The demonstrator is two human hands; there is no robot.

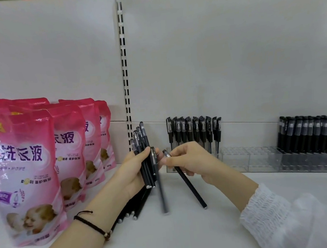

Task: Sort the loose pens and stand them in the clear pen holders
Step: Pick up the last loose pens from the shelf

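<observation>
The fingers point(147, 151) of your left hand point(131, 173) are curled round a bunch of black pens point(142, 139). These pens stand almost straight up, and their tops poke out above your hand. The fingers point(174, 153) of your right hand point(190, 161) pinch one black pen point(191, 185) near its top. That pen slants down and to the right, toward the shelf point(190, 234).

Between your two hands hangs a blurry pen point(162, 194). Its top is right by your left fingertips, but it is too smeared to tell if a hand holds it. Under your left hand, some loose pens point(139, 205) lie flat on the white shelf, side by side. You wear a black string bracelet point(92, 225) on your left wrist and a fluffy white sleeve point(269, 215) on your right arm.

Behind your right hand, the clear pen holders point(249, 159) sit in a line along the back of the shelf. A short row of pens point(195, 132) stands at the left end. A bigger block of pens point(317, 134) stands at the right end.

To your left, pink bags point(22, 169) with purple writing stand close together on the shelf. A white post point(124, 67) with slots runs up the back wall, between the bags and the pens.
</observation>
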